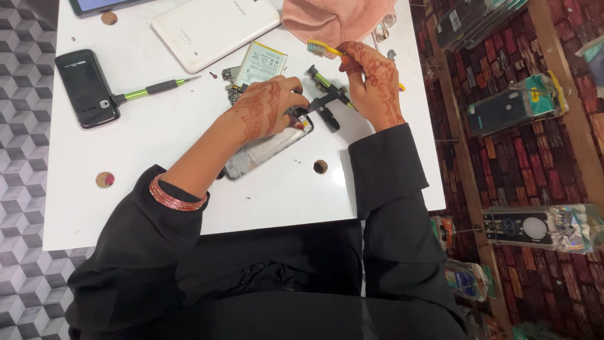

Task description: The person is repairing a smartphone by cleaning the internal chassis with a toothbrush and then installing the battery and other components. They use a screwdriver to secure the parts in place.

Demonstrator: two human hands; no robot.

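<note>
Two hands: both are seen over a white table (157, 164).
Left hand (267, 107): closed down on an opened phone (264, 151), pressed flat at table centre.
Right hand (374, 82): fingers curled shut around a yellow toothbrush (324, 48), bristles pointing to ten o'clock.
Opened phone's shell: inner parts are hidden by the hand.
Battery (261, 63): laid loose at twelve o'clock of the left hand.
Black phone (88, 88): at nine o'clock, a green screwdriver (154, 88) beside it.

The light is bright and even, and the white table (157, 157) shines the most, in the upper left of the frame. Only soft, small shadows sit under the left hand (267, 107) and the right hand (374, 82). The middle looks sharp, but the black sleeves (390, 189) at the bottom are dark with little detail, and the packets at the right edge look a bit stretched.
</note>
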